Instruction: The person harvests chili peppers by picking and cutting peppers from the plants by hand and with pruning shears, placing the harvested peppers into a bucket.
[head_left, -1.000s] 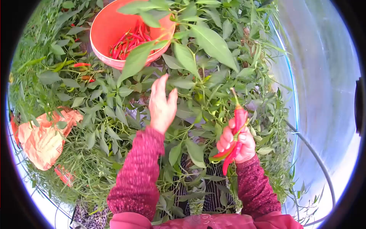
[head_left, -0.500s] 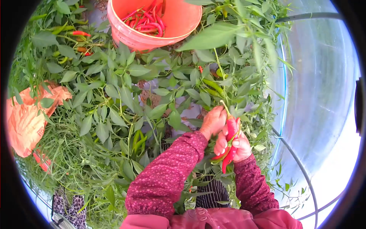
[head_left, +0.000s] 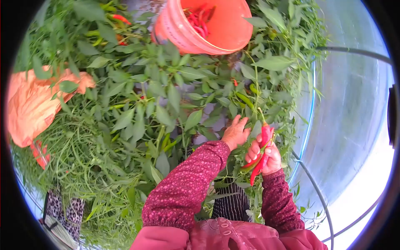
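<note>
Several red chili peppers (head_left: 266, 136) are bunched in my right hand (head_left: 273, 159), whose fingers are wrapped round them. Their stems point up, and one long red tip hangs below the fist. My left hand (head_left: 235, 133) is just to the left, apart from the bunch, its fingers stretched out toward the leaves and nothing seen in it. Green peppers (head_left: 244, 99) hang on the pepper plant (head_left: 196, 75) a little above my hands. A small red pepper (head_left: 235, 82) shows among the leaves there.
At the top stands a pink bucket (head_left: 233, 35) with picked red chilies (head_left: 200, 21) inside. Crumpled orange plastic (head_left: 33, 106) lies at the left over grass (head_left: 96, 166). Clear plastic sheeting (head_left: 350, 96) with dark hoops (head_left: 318, 189) runs along the right side.
My left hand has moved away from the pepper stems and its fingers have spread. My right hand keeps the chilies. The view has shifted, so the bucket appears farther right.
</note>
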The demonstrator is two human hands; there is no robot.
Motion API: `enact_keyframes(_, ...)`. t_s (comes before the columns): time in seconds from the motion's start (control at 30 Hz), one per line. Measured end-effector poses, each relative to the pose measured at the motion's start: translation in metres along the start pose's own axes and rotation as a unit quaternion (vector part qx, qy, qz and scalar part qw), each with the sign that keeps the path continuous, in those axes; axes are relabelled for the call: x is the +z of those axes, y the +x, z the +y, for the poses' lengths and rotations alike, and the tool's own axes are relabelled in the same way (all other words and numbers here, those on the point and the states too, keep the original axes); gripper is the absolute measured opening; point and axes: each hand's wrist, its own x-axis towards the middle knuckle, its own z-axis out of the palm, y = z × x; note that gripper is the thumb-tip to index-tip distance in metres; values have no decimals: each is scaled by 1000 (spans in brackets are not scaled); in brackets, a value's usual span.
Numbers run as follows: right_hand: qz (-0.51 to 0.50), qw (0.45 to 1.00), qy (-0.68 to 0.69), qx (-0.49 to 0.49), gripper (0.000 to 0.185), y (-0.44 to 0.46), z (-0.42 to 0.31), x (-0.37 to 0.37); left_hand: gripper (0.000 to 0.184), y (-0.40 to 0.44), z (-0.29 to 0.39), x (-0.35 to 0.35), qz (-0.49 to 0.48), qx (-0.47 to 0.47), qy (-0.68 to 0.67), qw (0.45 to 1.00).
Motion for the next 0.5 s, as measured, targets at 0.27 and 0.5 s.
enact_keyframes(0.27,-27,999,-36,-16,40,51,-6,63,49,-32,-30,-95,113,-3,194,974)
enact_keyframes(0.5,-88,991,-19,-101,24,179,-71,130,47,-77,-65,-120,-123,-171,265,941)
